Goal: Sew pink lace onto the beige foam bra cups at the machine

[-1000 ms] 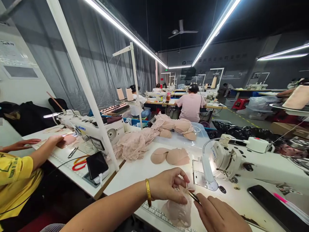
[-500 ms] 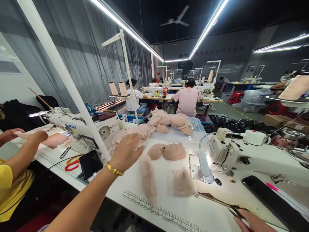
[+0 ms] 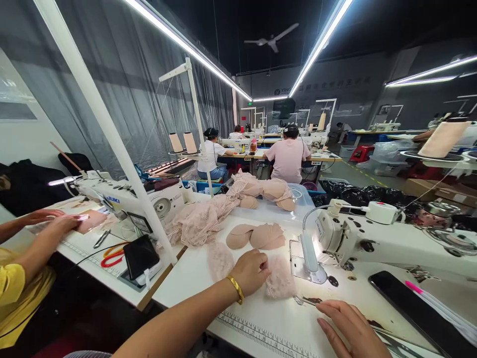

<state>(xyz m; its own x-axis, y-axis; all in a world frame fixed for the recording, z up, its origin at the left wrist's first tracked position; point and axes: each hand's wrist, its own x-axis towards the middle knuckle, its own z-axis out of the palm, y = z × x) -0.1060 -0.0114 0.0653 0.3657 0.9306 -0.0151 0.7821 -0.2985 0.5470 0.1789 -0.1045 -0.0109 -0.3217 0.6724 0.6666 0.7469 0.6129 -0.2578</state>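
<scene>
Lace piece (image 3: 281,281), hands (image 3: 250,272) (image 3: 350,323) apart, left curled

The lace pieces (image 3: 281,284) are showing pale pink with a netted pattern, the cups (image 3: 269,236) are looking plain tan, the counter (image 3: 179,283) is gleaming white, and the bracelet (image 3: 236,289) is shining gold.

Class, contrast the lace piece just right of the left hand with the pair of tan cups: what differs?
The lace piece is pale pink; the tan cups are darker. The lace piece looks patterned, the tan cups smooth. The lace piece lies nearer the viewer, the tan cups farther back. Both lie on the white tabletop.
</scene>
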